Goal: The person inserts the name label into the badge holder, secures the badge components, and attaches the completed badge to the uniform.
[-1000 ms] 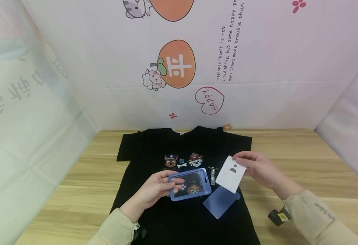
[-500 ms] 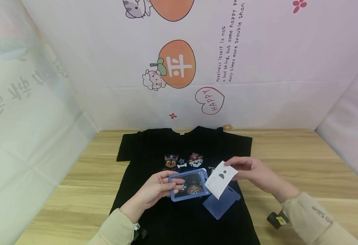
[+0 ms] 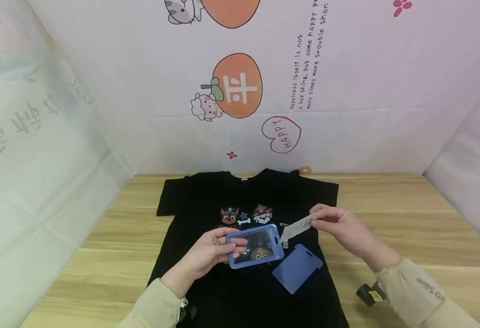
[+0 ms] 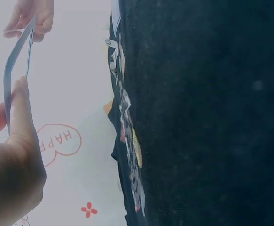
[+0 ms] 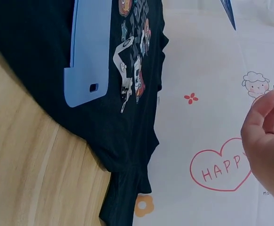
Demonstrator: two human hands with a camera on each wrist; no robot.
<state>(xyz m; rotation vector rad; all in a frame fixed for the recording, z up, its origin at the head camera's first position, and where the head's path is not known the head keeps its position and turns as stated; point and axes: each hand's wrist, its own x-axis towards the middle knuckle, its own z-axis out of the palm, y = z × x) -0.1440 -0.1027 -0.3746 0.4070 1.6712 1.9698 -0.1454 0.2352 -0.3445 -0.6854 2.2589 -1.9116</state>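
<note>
Both your left hand [image 3: 207,253] and right hand [image 3: 348,230] pinch edges: blue frame [image 3: 260,261] and card [image 3: 299,227], respectively. Space separates card from panel [image 3: 297,269].

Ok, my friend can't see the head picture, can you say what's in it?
A person's left grip holds a blue card holder while the right grip pinches a pale card near it. Below, a blue panel lies on a black shirt on a wooden table.

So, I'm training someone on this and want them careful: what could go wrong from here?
The thin, white rectangular card, pinched near one end by the right hand, might bend or slip. The clear-windowed, rectangular blue plastic frame, gripped only at one end by the left hand, might tilt.
</note>
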